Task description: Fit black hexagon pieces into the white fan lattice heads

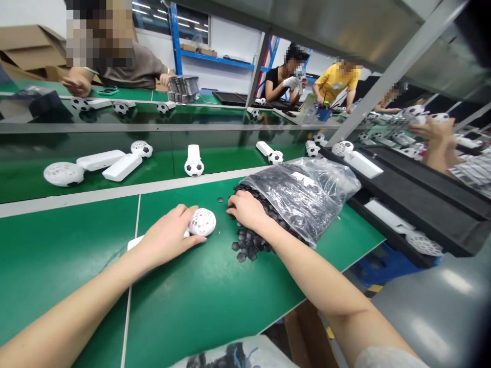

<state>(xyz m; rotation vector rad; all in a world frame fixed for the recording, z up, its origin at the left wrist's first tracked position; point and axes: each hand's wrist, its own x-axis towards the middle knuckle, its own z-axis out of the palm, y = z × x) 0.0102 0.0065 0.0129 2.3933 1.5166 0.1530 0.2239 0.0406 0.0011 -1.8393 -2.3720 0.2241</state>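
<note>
Touching pentagons (245,244) by white-patched bag (310,200)

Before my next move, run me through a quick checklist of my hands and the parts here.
1. Left hand steadying the white device: ok, thumb and fingers are at its round end.
2. Black pieces within reach: ok, heaped at the plastic bag's mouth.
3. Right hand at the heap: ok.
4. Piece pinched in the right hand: cannot tell, fingertips are partly hidden.
5. All pieces gathered: not ok, one stray piece lies apart.
</note>
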